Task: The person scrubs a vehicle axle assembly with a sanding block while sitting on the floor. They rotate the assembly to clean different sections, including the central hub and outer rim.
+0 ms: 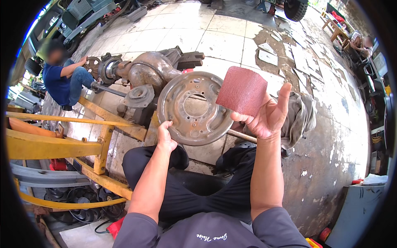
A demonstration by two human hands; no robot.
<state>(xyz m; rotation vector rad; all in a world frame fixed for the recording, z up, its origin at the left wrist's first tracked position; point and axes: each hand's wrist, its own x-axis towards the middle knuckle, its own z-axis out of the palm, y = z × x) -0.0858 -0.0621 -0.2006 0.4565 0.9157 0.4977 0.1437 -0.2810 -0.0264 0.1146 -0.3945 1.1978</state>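
Dark trousers (138,169) seen nearest, knees bent apart below the work. Left hand (166,138) closed on the lower-left rim of a round metal plate (175,103), thumb laid over the edge. Plate tilted up in front of the knees, worn brown-grey, big hole in the middle, smaller holes around it. Red-brown sandpaper (242,91) carried by the right hand (266,118), over the plate's right edge; palm turned up, thumb spread wide, most fingers hidden by the sheet, so grip on it cannot be told. Grey-green cloth (301,118) bunched just right of that hand. Yellow metal frame (53,144) placed at left. Rusty axle housing (151,68) set beyond the plate. Farther left, a round rusty part (93,68) is touched by a crouched person (58,80) in blue. Broken floor tiles (304,62) scattered beyond; black tyre (295,10) seen at far top.
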